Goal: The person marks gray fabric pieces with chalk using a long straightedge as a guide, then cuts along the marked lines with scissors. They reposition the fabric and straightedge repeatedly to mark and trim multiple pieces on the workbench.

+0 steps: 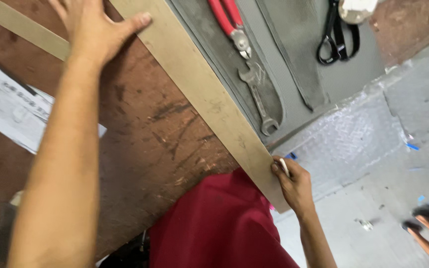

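So there's a long flat tan strip (209, 99) lying diagonally along the edge of the brown bench (145, 144). The right hand (294, 186) pinches its near end, with something small and white tucked in the fingers. The left hand (98, 30) lies flat, fingers spread, pressing on the far part. A wrench (258, 101), red-handled pliers (229, 25) and black scissors (331, 34) sit on a grey mat (299, 64) just beyond.

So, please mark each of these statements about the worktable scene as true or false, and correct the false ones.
1. The left hand lies flat, palm down, on the brown board. True.
2. The right hand holds the scissors. False: the black scissors lie untouched on the grey mat; the hand grips the near end of the long flat strip with a small white piece.
3. A spanner lies on the mat. True.
4. The pliers have blue handles. False: red.
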